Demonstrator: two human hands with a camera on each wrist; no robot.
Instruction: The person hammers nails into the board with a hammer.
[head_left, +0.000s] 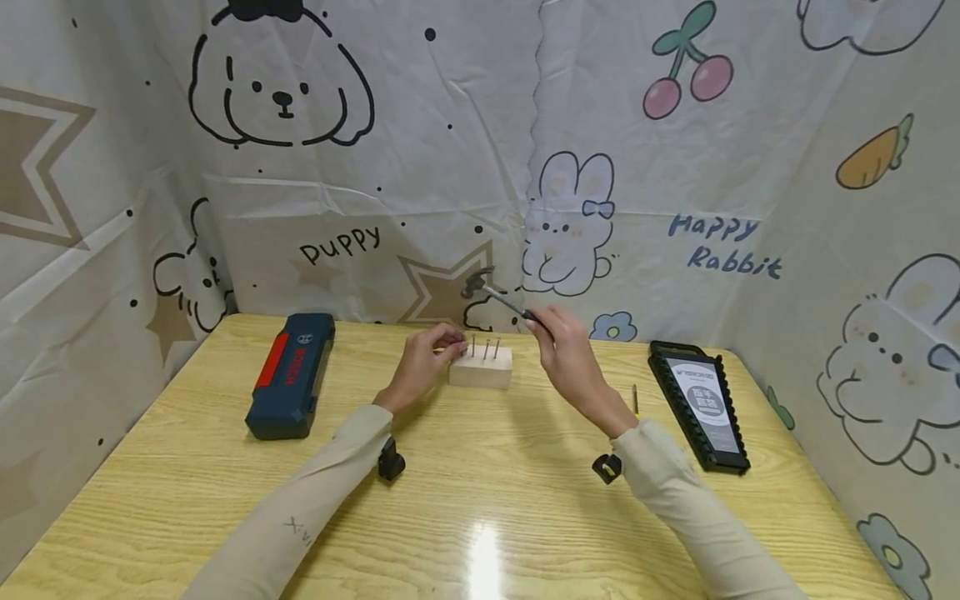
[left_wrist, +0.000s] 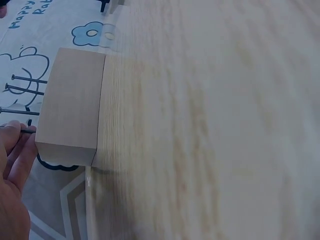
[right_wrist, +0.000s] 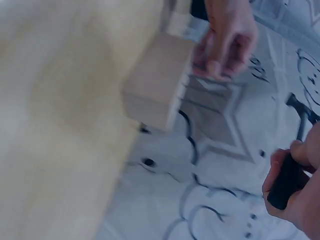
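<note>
A pale wooden block (head_left: 480, 377) lies near the far edge of the table, with three nails (left_wrist: 25, 91) standing upright in its top. At the block's left end my left hand (head_left: 423, 362) pinches another nail (left_wrist: 28, 131) between thumb and fingers, its tip at the block's top face. My right hand (head_left: 572, 358) grips the black handle (right_wrist: 286, 182) of a claw hammer (head_left: 501, 297). The hammer is raised above and behind the block, head pointing left, apart from the nails. In the right wrist view the block is blurred.
A dark blue and red Bosch case (head_left: 291, 379) lies at the left. At the right is a black holder with a printed label (head_left: 703, 406). A slim tool (head_left: 635, 402) is partly hidden by my right forearm. A printed cloth (head_left: 465, 192) hangs behind the table.
</note>
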